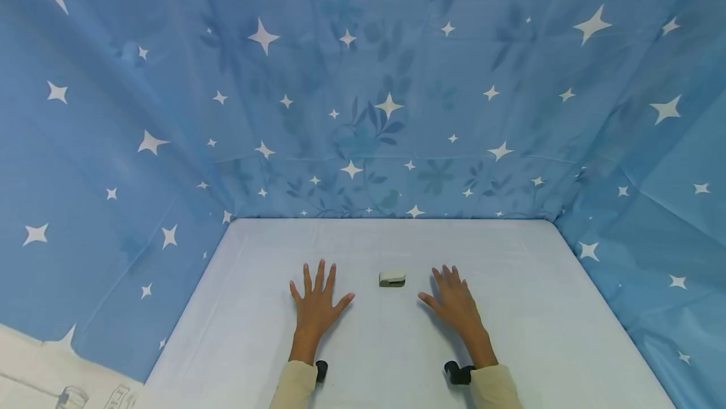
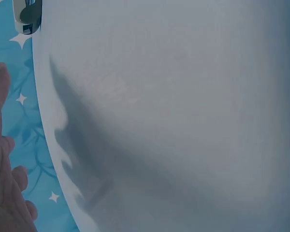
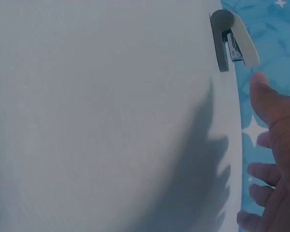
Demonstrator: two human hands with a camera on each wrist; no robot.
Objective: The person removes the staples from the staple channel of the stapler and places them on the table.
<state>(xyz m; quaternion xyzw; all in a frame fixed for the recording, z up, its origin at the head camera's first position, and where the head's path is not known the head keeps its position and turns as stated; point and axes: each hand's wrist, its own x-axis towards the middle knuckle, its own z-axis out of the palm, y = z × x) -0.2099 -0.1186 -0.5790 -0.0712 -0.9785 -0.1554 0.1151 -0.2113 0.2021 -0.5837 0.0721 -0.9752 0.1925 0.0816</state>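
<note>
A small stapler, pale on top with a darker base, sits on the white table between the two hands. Its jaw end points right, as the right wrist view of the stapler shows. To its left the left hand is held over the table, fingers spread and holding nothing. On the other side hovers the right hand, its thumb toward the stapler and its palm bare. Both hands cast shadows on the tabletop. In the left wrist view only the rounded end of the stapler shows.
The white table is bordered at the back and sides by blue curtains with white stars and leaf shadows. Black wrist straps or mounts show at the beige sleeves. A pale cloth with line drawings lies at lower left.
</note>
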